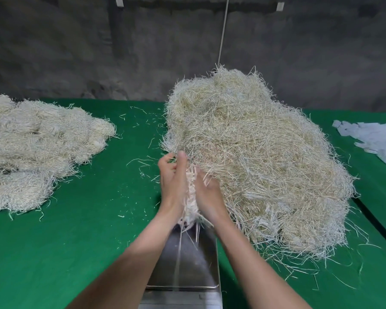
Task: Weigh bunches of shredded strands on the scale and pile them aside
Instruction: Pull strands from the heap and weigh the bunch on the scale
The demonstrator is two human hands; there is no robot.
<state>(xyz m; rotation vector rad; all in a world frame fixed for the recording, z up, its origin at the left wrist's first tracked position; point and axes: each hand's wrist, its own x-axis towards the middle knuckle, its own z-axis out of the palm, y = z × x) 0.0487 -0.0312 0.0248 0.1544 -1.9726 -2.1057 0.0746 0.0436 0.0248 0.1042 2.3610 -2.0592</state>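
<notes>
Bunch of shredded strands was held over 12 o'clock end of scale pan, left hand curled round it; right hand fingers buried, grip indeterminate. Risk: strands tangled with 2 o'clock heap could drag extra onto pan.

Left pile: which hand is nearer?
Left. Left hand sits between the left pile and the bunch; right hand is beyond the bunch, against the heap.

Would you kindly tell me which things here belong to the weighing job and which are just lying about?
Job: loose strand heap, bunch between left hand and right hand, steel scale pan, pile of bunches at left.
Lying about: white paper slips, stray strands on the green table, wall cord.
</notes>
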